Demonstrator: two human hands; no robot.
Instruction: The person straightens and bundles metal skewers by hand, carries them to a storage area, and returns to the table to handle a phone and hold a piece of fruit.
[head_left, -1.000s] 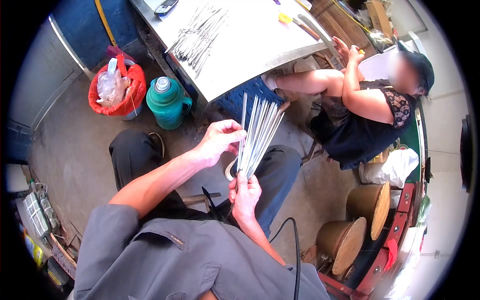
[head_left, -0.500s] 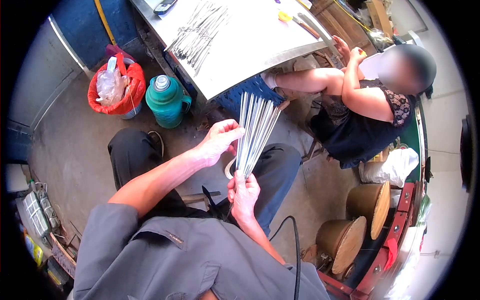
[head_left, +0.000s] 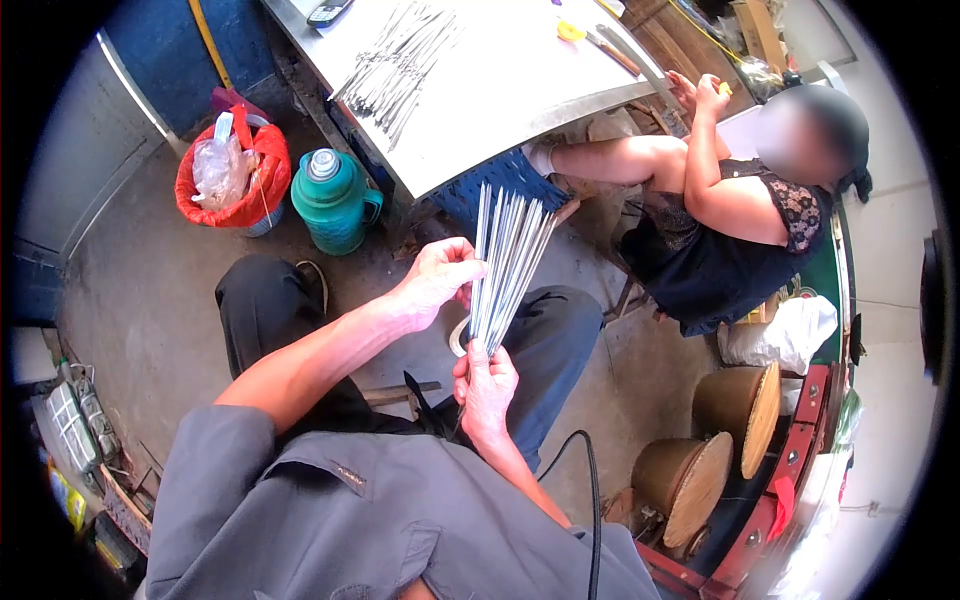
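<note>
A fanned bundle of thin silvery rods (head_left: 507, 265) stands out over my lap, its tips spread apart at the top. My right hand (head_left: 484, 388) is closed around the narrow lower end, thumb lying along the rods. My left hand (head_left: 437, 282) is closed at the left side of the bundle, thumb and fingers pinching by the outermost rods; whether it holds one rod or several I cannot tell. More of these thin rods lie in a loose pile (head_left: 395, 70) on the white tabletop (head_left: 490, 95).
A person (head_left: 740, 200) sits to the right of the table, hands raised. A teal thermos (head_left: 330, 205) and a red-lined bin (head_left: 260, 190) stand left. Two round brown containers (head_left: 675, 480) are at lower right. A black cable (head_left: 593, 490) runs beside my right arm.
My hands and the rods have shifted very slightly left. The seated person's hand has risen a little, with something yellow at the fingers.
</note>
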